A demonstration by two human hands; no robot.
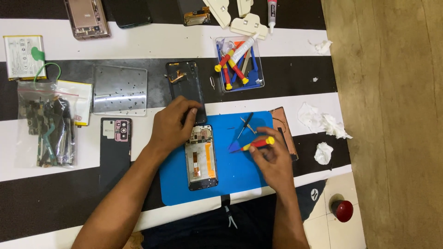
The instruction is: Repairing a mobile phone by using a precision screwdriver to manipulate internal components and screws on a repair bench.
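Observation:
An opened phone (201, 157) with its back off lies on a blue mat (240, 175), its orange flex cable showing. My left hand (173, 123) rests at the phone's top edge, fingertips on a dark phone body (185, 85) lying just beyond it. My right hand (272, 159) holds a red and yellow screwdriver (253, 145), its tip pointing left over the mat beside the opened phone. Black tweezers (246, 124) lie on the mat above the screwdriver.
A clear tray (258, 83) holds several red and yellow screwdrivers. A black back cover (115, 147), a metal plate (120, 90), a bag of parts (48, 131), a battery (23, 57), crumpled tissues (323, 122) and a red round object (344, 210) lie around.

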